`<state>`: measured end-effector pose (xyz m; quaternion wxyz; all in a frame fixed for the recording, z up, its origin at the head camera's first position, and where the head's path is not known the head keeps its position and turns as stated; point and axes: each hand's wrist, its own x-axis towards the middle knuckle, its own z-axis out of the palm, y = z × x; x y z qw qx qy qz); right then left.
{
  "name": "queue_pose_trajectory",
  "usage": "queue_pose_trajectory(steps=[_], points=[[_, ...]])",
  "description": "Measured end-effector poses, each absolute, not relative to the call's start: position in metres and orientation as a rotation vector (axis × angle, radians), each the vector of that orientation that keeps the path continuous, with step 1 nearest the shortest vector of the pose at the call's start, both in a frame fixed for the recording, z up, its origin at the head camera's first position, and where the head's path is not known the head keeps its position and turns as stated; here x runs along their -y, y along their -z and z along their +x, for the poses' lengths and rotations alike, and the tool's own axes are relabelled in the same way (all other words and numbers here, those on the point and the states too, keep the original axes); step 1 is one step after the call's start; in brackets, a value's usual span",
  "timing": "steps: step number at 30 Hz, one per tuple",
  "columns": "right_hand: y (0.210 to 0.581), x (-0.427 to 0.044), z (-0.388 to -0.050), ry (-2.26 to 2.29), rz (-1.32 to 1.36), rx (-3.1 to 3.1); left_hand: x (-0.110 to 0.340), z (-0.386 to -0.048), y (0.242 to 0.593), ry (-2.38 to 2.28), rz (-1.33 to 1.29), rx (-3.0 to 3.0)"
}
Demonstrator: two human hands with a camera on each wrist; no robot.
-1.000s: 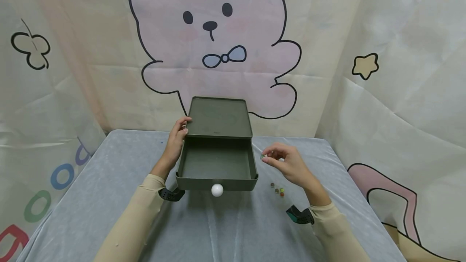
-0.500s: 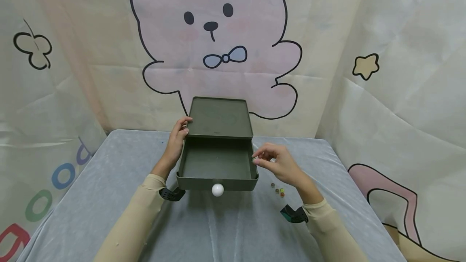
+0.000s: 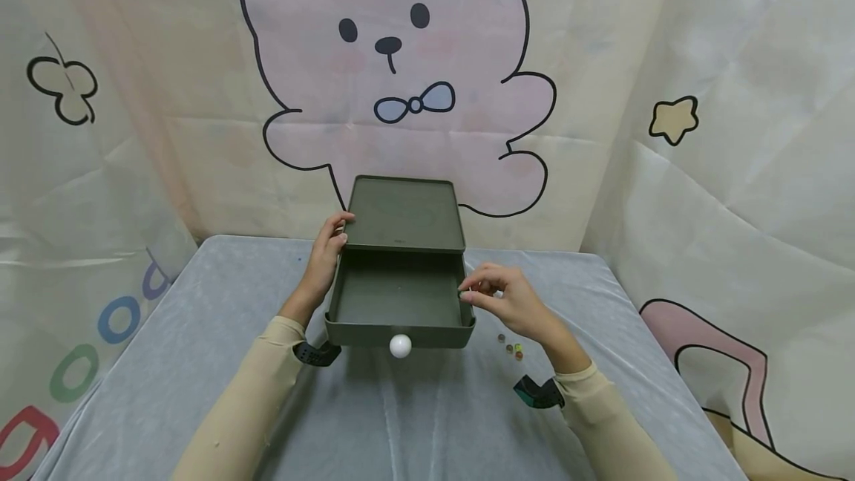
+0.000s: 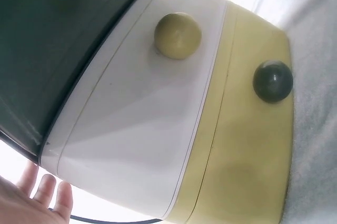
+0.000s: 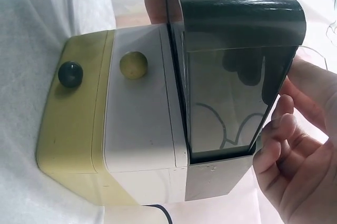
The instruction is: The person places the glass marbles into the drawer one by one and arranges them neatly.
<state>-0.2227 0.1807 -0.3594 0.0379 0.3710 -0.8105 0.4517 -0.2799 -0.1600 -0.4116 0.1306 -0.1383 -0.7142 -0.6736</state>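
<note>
Two bare hands are flanking a stacked drawer cabinet (image 3: pixel 406 214). The left hand (image 3: pixel 321 264) is reaching forward and resting against the cabinet's left side, its fingers lying extended rather than curled round anything. The right hand (image 3: pixel 505 297) is coming in from the other side, wrist bent inward, and its thumb and forefinger are pinching a small bead (image 3: pixel 464 292) at the right rim of the pulled-out top drawer (image 3: pixel 434 336); the bead is showing too little of itself for its colour to be told. In the right wrist view the other fingers are curling toward the palm.

The cabinet is standing on grey cloth (image 3: pixel 414 429). Its dark green top drawer is jutting forward and bearing a white knob (image 3: pixel 401 346). Below, a white drawer (image 4: pixel 137 103) is carrying a yellowish knob (image 4: pixel 178 36), and a yellow drawer (image 4: pixel 242 145) a dark green knob (image 4: pixel 273 81); both are sitting closed. Several tiny loose beads (image 3: pixel 519 355) are lying on the cloth, right of the cabinet.
</note>
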Motion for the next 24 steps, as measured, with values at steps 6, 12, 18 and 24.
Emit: queue_pose_trajectory(steps=[6,12,18,24], points=[[0.359,-0.181,-0.222,-1.383,1.105,2.516,0.160,-0.279,0.411,1.956,-0.406,2.082],[0.358,-0.186,-0.222,-1.396,1.046,2.517,0.160,-0.278,0.410,1.954,-0.403,2.086],[0.359,-0.196,-0.224,-1.386,1.044,2.490,0.161,-0.278,0.410,1.957,-0.398,2.072],[0.365,-0.205,-0.225,-1.400,1.062,2.448,0.159,-0.277,0.409,1.970,-0.407,2.072]])
